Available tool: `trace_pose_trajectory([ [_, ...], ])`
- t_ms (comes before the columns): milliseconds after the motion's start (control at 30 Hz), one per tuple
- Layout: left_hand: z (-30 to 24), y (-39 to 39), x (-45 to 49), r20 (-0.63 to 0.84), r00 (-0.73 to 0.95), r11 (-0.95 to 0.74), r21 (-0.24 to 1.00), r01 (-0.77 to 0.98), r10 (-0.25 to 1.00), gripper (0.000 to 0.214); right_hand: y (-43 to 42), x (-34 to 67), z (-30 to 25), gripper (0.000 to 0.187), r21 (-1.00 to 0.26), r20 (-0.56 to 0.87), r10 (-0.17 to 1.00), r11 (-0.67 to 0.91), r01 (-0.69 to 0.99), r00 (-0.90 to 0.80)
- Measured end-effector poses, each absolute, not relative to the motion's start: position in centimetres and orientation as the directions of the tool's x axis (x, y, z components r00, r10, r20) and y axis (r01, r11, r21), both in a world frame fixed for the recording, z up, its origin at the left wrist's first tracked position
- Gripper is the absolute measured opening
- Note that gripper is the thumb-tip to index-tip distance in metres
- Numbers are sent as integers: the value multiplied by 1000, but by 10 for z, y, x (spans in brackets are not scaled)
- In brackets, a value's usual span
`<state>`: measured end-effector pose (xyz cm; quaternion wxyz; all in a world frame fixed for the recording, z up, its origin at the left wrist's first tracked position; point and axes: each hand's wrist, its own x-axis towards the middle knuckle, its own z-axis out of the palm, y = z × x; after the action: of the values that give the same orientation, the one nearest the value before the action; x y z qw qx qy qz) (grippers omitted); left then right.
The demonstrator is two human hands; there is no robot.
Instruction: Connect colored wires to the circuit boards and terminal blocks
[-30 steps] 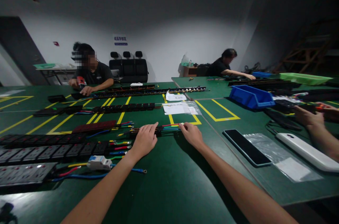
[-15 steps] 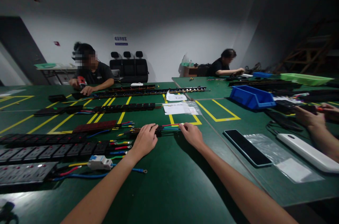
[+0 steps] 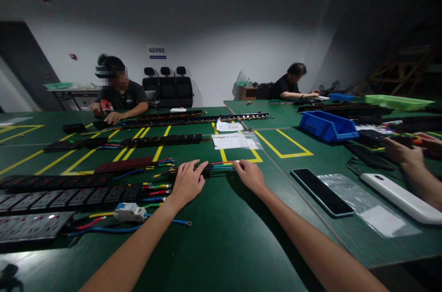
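In the head view my left hand [image 3: 187, 182] lies over a short black part with coloured wires [image 3: 207, 171], its fingers bent down on the far side and its thumb toward me. Much of that part is hidden under the palm. My right hand [image 3: 249, 175] pinches the ends of the red, green and blue wires [image 3: 223, 166] that run out of it to the right. Left of my left hand, black socket strips [image 3: 83, 196] lie in rows with ring-ended wires, and a white circuit breaker [image 3: 130, 212] sits among the nearest wires.
On my right lie a phone [image 3: 321, 192], a clear plastic bag [image 3: 388, 223] and a white power bank [image 3: 402, 197]. A blue bin [image 3: 328, 126] stands beyond. A co-worker's hands [image 3: 409, 154] work at the right edge; two people sit across the green table [image 3: 221, 246].
The fingers of my left hand have spread a little and shifted slightly on the black part. My right hand stays at the wire ends. The far right person's hand has lowered slightly.
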<state>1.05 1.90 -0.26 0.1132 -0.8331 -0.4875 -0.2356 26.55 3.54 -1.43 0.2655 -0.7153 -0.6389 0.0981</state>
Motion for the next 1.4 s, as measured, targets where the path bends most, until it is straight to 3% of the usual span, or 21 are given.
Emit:
trace_pose_trajectory([
  [567, 0, 19, 12, 486, 397, -504, 106, 857, 779, 42, 35, 266, -14, 43, -509, 204, 965, -38, 860, 163],
  [1400, 0, 19, 13, 480, 410, -511, 96, 854, 775, 36, 34, 266, -14, 43, -504, 200, 966, -40, 862, 162],
])
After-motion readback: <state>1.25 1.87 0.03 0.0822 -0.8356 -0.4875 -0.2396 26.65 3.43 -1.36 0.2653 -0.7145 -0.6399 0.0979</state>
